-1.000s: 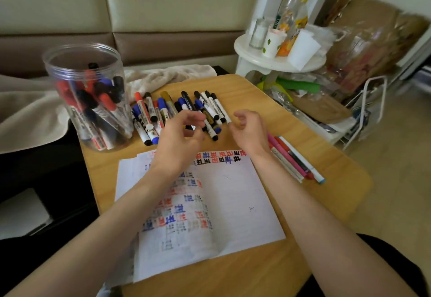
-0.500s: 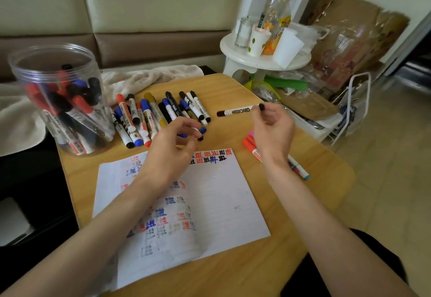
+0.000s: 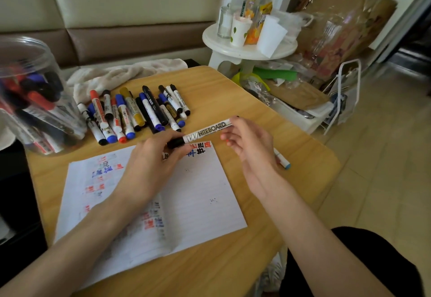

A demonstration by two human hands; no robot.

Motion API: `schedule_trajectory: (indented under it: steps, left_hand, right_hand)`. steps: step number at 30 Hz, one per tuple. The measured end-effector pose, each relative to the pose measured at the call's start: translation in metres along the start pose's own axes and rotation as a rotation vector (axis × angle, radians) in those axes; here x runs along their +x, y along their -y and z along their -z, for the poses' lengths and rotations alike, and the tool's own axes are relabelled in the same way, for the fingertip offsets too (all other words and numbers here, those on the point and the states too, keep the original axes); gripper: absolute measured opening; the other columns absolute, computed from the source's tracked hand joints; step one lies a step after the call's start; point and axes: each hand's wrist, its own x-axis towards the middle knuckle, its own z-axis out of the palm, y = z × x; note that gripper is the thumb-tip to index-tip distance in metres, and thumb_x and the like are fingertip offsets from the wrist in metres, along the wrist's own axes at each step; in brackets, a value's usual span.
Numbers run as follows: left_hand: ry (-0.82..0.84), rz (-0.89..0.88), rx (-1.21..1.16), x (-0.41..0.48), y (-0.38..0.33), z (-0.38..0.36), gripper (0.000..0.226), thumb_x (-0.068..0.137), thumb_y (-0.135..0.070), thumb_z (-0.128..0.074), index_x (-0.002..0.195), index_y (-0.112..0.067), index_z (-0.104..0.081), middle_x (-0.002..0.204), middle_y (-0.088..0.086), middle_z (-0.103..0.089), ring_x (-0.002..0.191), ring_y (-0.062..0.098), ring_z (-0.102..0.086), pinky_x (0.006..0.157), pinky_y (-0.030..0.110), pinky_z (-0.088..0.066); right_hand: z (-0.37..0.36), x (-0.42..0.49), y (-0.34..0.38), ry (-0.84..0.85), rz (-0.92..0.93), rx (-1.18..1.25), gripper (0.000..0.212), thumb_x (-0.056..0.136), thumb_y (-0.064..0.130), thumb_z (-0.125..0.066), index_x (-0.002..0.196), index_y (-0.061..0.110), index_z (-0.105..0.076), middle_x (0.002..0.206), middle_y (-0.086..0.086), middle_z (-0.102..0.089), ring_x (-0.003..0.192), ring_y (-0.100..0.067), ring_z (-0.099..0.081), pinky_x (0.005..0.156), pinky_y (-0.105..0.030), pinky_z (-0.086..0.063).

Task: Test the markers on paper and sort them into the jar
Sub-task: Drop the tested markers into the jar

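White black-capped marker point(image 3: 205, 130), clear jar point(image 3: 35, 100), tan table point(image 3: 268, 119)

The marker point(image 3: 205, 131) carries "WHITEBOARD" in black capitals along its white barrel. The paper point(image 3: 198, 191) bears rows of handwritten characters in red, blue and black, and I cannot make them out. Printed labels on the other markers point(image 3: 140, 112) and on the bottle point(image 3: 261, 16) are too small to read.
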Motion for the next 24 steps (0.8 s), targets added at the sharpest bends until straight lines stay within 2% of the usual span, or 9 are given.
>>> schedule_trajectory:
  steps: [2,4,8,10,14,19,24]
  left_hand:
    - [0.003,-0.009,0.036,-0.002,-0.001,0.001,0.022,0.095,-0.041,-0.06,0.104,-0.026,-0.073,0.08,-0.019,-0.066,0.075,0.002,-0.064,0.071,0.03,-0.054]
    - [0.013,-0.041,0.049,-0.004,-0.001,0.002,0.022,0.095,-0.046,-0.056,0.092,-0.028,-0.069,0.071,-0.014,-0.064,0.067,0.008,-0.063,0.065,0.032,-0.053]
    - [0.048,-0.175,0.099,-0.006,0.001,0.005,0.025,0.099,-0.045,-0.054,0.097,-0.025,-0.068,0.07,-0.013,-0.061,0.062,0.009,-0.061,0.06,0.036,-0.051]
    - [0.068,-0.211,0.13,-0.006,0.003,0.007,0.026,0.102,-0.044,-0.049,0.1,-0.024,-0.066,0.071,-0.011,-0.06,0.061,0.01,-0.058,0.058,0.039,-0.049]
    - [0.078,-0.203,0.139,-0.008,0.004,0.009,0.028,0.103,-0.045,-0.044,0.1,-0.023,-0.061,0.07,-0.008,-0.057,0.059,0.014,-0.054,0.056,0.038,-0.046]
    - [0.101,-0.182,0.081,-0.007,-0.002,0.012,0.028,0.103,-0.042,-0.045,0.096,-0.02,-0.061,0.066,-0.007,-0.055,0.059,0.016,-0.052,0.055,0.034,-0.042]
    - [0.156,-0.165,0.023,-0.004,-0.005,0.014,0.023,0.105,-0.038,-0.047,0.093,-0.023,-0.061,0.065,-0.007,-0.054,0.06,0.017,-0.052,0.056,0.031,-0.039]
  right_hand:
    - [-0.002,-0.003,-0.006,0.049,-0.042,0.034,0.011,0.097,0.018,-0.073,0.093,0.008,-0.075,0.084,-0.009,-0.075,0.082,-0.02,-0.068,0.087,-0.037,-0.054]
    - [-0.005,-0.007,-0.015,0.132,-0.054,-0.029,0.015,0.094,0.025,-0.078,0.094,0.009,-0.076,0.087,-0.009,-0.077,0.086,-0.021,-0.069,0.095,-0.041,-0.054]
    - [-0.013,-0.015,-0.026,0.228,-0.032,-0.239,0.039,0.09,0.042,-0.079,0.1,0.005,-0.076,0.09,-0.005,-0.081,0.086,-0.02,-0.073,0.104,-0.046,-0.054]
    - [-0.014,-0.016,-0.024,0.247,-0.023,-0.254,0.041,0.091,0.044,-0.077,0.098,0.004,-0.076,0.089,-0.006,-0.081,0.09,-0.026,-0.075,0.106,-0.048,-0.053]
    - [-0.014,-0.015,-0.019,0.296,0.016,-0.264,0.037,0.093,0.039,-0.076,0.094,0.003,-0.078,0.088,-0.008,-0.081,0.089,-0.021,-0.076,0.105,-0.046,-0.055]
    - [-0.013,-0.012,-0.013,0.315,0.067,-0.248,0.037,0.095,0.032,-0.075,0.096,-0.006,-0.077,0.086,-0.014,-0.079,0.09,-0.027,-0.076,0.101,-0.046,-0.058]
    - [-0.011,-0.007,-0.011,0.328,0.086,-0.258,0.037,0.093,0.033,-0.075,0.096,-0.005,-0.076,0.088,-0.017,-0.079,0.092,-0.032,-0.076,0.101,-0.047,-0.058]
